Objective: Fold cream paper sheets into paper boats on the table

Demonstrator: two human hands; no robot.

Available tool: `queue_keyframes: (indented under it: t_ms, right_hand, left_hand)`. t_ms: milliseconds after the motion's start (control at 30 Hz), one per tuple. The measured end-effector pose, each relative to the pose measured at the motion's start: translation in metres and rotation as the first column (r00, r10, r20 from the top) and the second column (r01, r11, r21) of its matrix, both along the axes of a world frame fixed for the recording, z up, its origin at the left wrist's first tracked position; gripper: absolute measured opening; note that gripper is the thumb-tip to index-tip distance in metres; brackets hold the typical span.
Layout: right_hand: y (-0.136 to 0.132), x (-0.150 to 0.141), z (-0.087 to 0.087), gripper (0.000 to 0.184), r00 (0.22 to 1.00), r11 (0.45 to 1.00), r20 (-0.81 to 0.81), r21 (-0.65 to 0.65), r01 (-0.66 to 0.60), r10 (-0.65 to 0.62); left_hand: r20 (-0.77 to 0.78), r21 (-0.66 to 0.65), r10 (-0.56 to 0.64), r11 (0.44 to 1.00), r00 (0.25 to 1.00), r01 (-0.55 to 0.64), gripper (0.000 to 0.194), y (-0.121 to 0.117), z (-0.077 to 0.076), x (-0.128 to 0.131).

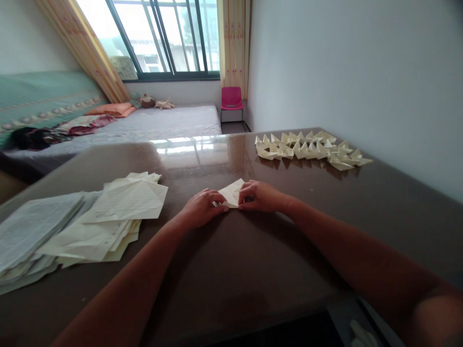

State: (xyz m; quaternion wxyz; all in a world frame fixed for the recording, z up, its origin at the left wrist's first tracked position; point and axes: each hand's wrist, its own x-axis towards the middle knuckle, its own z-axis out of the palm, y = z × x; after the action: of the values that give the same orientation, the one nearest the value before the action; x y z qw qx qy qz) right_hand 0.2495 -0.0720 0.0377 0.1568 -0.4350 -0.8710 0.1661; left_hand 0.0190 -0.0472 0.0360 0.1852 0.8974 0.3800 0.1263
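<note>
A small folded sheet of cream paper [232, 193] lies on the dark, glossy table [217, 270] in front of me. My left hand [204, 206] pinches its left lower edge between thumb and fingers. At the right lower corner, my right hand [259, 195] grips the same paper, thumb beneath the curled fingers. Both hands are closed and rest close to the tabletop, with a short stretch of the paper's edge showing between them. Part of the sheet is hidden behind the fingers.
Several folded paper boats [311, 149] stand in rows at the table's far right. Creased loose sheets [126, 200] overlap a paper stack [36, 226] on the left. Beyond the table are a bed [191, 118], a pink chair [232, 99] and a window; a wall borders the right side.
</note>
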Motion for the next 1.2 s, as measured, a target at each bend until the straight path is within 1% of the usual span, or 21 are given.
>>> queue_keyframes:
  t_ms: [67,200,367,533,733,867,1033,1100,1200]
  right_hand:
    - [0.001,-0.001,-0.002,0.010,1.000,0.999,-0.005,-0.021,0.025,-0.025]
    - [0.000,-0.003,-0.003,0.014,0.997,0.996,0.031,-0.051,0.077,-0.076]
    - [-0.005,-0.007,-0.003,0.019,0.980,0.986,0.109,-0.001,0.169,-0.168]
    - [-0.007,-0.009,0.000,0.021,0.973,0.983,0.139,0.012,0.184,-0.184]
    - [-0.008,-0.009,0.001,0.019,0.969,0.976,0.119,0.003,0.216,-0.215]
    - [-0.008,-0.009,0.001,0.018,0.973,0.979,0.103,0.012,0.204,-0.205]
    - [-0.004,-0.007,-0.003,0.020,0.974,0.974,0.024,-0.026,0.225,-0.225]
    - [0.000,-0.005,-0.007,0.022,0.970,0.970,-0.017,-0.008,0.244,-0.244]
    - [0.007,-0.003,-0.014,0.033,0.971,0.970,-0.030,0.049,0.238,-0.237]
  left_hand:
    - [-0.003,0.020,0.002,1.000,1.000,-0.002,0.027,0.002,0.000,-0.001]
    - [-0.013,0.030,0.125,0.992,0.992,-0.124,0.032,0.006,-0.007,0.005]
    - [-0.050,0.050,0.234,0.972,0.971,-0.231,0.034,0.007,-0.013,0.013]
    - [-0.108,0.099,0.300,0.952,0.948,-0.290,0.032,0.005,-0.011,0.017]
    - [-0.117,0.104,0.341,0.938,0.933,-0.330,0.028,0.004,-0.012,0.020]
    - [-0.096,0.116,0.357,0.931,0.929,-0.346,0.029,0.003,-0.012,0.020]
    - [-0.070,0.085,0.356,0.933,0.932,-0.351,0.027,0.004,-0.013,0.019]
    - [-0.060,0.082,0.342,0.938,0.938,-0.336,0.026,0.005,-0.014,0.018]
    - [-0.053,0.078,0.326,0.944,0.944,-0.321,0.026,0.006,-0.015,0.018]
